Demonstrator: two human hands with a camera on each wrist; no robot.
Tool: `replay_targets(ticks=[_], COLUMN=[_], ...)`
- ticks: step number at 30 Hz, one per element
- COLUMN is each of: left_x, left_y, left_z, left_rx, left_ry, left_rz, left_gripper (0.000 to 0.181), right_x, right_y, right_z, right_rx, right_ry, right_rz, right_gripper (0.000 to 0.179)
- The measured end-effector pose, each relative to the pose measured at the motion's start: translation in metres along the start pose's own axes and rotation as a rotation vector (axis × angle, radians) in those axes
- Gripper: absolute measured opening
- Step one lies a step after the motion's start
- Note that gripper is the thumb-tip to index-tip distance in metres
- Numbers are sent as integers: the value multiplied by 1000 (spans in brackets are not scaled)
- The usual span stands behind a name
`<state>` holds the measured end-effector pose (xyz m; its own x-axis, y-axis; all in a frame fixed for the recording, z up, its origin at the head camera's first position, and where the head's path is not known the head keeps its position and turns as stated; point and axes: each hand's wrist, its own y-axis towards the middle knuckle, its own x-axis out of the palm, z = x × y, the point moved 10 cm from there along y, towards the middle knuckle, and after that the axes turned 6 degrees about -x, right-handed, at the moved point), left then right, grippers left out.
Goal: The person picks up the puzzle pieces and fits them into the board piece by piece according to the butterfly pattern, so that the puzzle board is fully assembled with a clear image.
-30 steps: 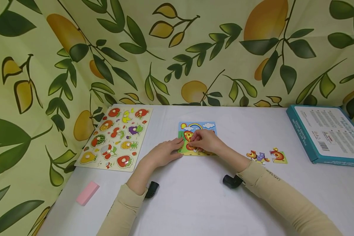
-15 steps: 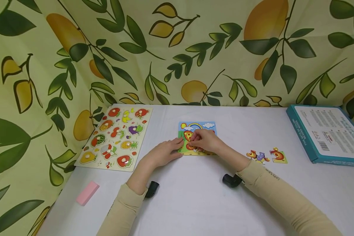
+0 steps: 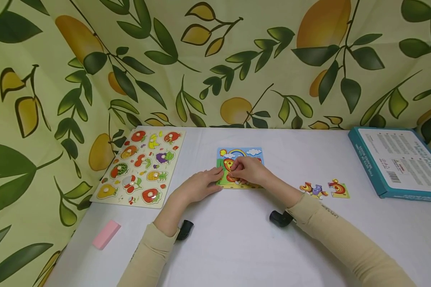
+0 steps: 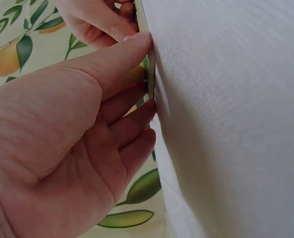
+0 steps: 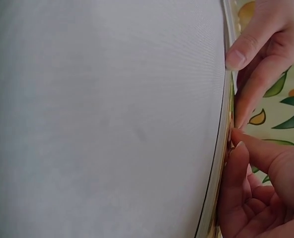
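A small jigsaw puzzle board (image 3: pixel 253 152) with a sun, rainbow and clouds lies on the white table in the head view. My left hand (image 3: pixel 201 185) rests at its left edge, fingers fairly straight and fingertips on the border; in the left wrist view the thumb lies along the board's edge. Over the middle of the board, my right hand (image 3: pixel 250 170) pinches a puzzle piece between thumb and index finger, the piece mostly hidden by the fingers. Loose to the right are a purple-and-orange group of puzzle pieces (image 3: pixel 314 190) and a corner puzzle piece (image 3: pixel 340 189).
A fruit peg board (image 3: pixel 143 167) lies at the left. In front of it is a pink block (image 3: pixel 106 235). A teal-edged box (image 3: pixel 398 163) sits at the far right. A leaf-patterned cloth (image 3: pixel 208 91) hangs behind the table.
Both hands stay almost in place at the puzzle board. The right wrist shifts very slightly; the loose pieces have not moved.
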<state>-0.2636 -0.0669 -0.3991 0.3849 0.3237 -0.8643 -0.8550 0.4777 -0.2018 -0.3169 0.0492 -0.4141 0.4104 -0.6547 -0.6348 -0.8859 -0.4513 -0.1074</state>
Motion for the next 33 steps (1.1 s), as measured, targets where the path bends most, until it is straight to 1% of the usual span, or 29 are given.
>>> replay_targets(ticks=[3,6,9,11,12,19,23,29,33], left_x=[-1,-1,-2,-1,-1,2,2,0,0], left_y=[0,0,0,0,0,0,1,2,0], left_z=[2,6,12,14,14,13,15,15,14], left_rx=[19,65,124,144,144,96,103,102,94], left_ry=[16,87,172,208,210,166,140,52,37], left_rz=[5,21,40,39,35,-12,-10,8,4], left_gripper=[55,52,48,46,46,46,45,41,42], right_x=[0,1,1,2,2,5,5,5,6], right_y=[1,3,3,3,3,0,-2,-3,-5], right_z=[1,2,2,2,2,-2,-5,-5,-8], right_rx=[18,30,31,19,10,-59,-76,-90,-140], right_ry=[-10,-19,-23,-26,-24,-62,-59,-61,-53], right_rz=[6,10,6,-3,-10,-70,-74,-67,-77], right_gripper=[23,22,22,22,23,35,36,35,35])
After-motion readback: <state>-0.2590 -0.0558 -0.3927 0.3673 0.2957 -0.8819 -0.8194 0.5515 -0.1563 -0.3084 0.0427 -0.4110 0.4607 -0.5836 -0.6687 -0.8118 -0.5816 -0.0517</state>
